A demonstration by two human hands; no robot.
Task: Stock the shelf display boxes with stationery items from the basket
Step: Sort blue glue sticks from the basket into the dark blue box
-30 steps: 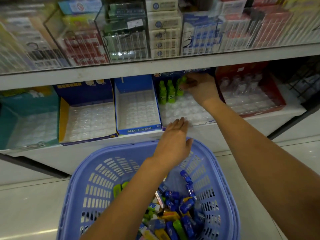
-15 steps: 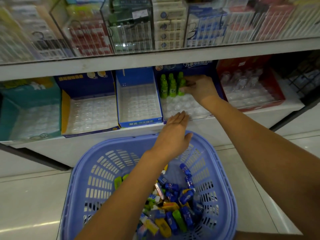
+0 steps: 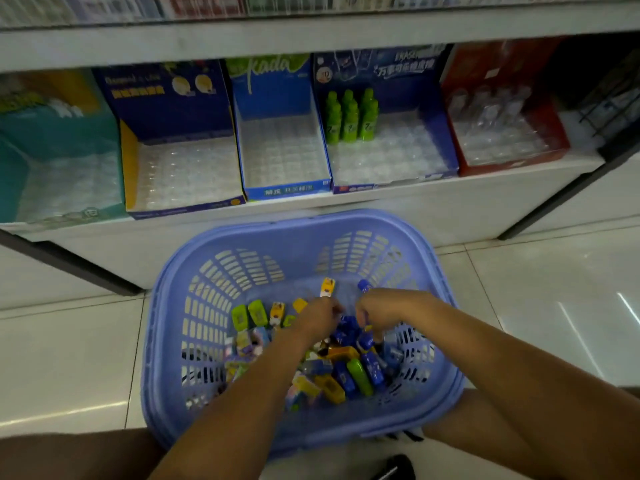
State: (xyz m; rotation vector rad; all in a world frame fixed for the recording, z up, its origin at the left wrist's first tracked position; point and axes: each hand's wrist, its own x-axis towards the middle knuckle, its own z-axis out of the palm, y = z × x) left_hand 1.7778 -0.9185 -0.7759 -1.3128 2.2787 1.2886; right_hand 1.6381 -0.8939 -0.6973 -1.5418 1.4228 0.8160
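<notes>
Head view. Checker: Nearest entry?

Clerk: One lilac plastic basket [image 3: 311, 221] with slotted walls, standing on pale floor tiles [image 3: 69, 341].

Checker: Contents?

Clerk: Stationery items [image 3: 346, 372], small and mixed: blue, yellow, green, some pale. They are heaped in the basket's bottom, under both hands and on their near side.

Checker: Hands?

Clerk: Left hand [image 3: 320, 322] and right hand [image 3: 382, 310], side by side with a narrow gap between them. Both are backs-up with fingers curled down into the heap. Blur hides the fingertips, so I cannot tell whether either hand grips an item.

Checker: Loose pieces close by?

Clerk: One yellow-and-white item [image 3: 327, 287] just beyond the left hand's fingers. One blue item [image 3: 363, 285] just beyond the right hand. Two lime-green items [image 3: 258, 311] to the left of the left hand.

Checker: Farther out?

Clerk: Lower shelf [image 3: 450, 202], well beyond both hands, five entries in a row, each with a clear dimpled tray.
- Far left of the left hand: teal display box [image 3: 52, 133].
- Next: navy display box [image 3: 166, 109] with a yellow side wall.
- Beyond the left hand: bright blue display box [image 3: 277, 95].
- Beyond the right hand: dark blue display box [image 3: 415, 98], with a cluster of green bottles [image 3: 349, 116] upright at its back left corner.
- Farther right: red display box [image 3: 502, 81].

Checker: Last?

Clerk: Upper shelf [image 3: 311, 32], farthest, its stock blurred.
</notes>
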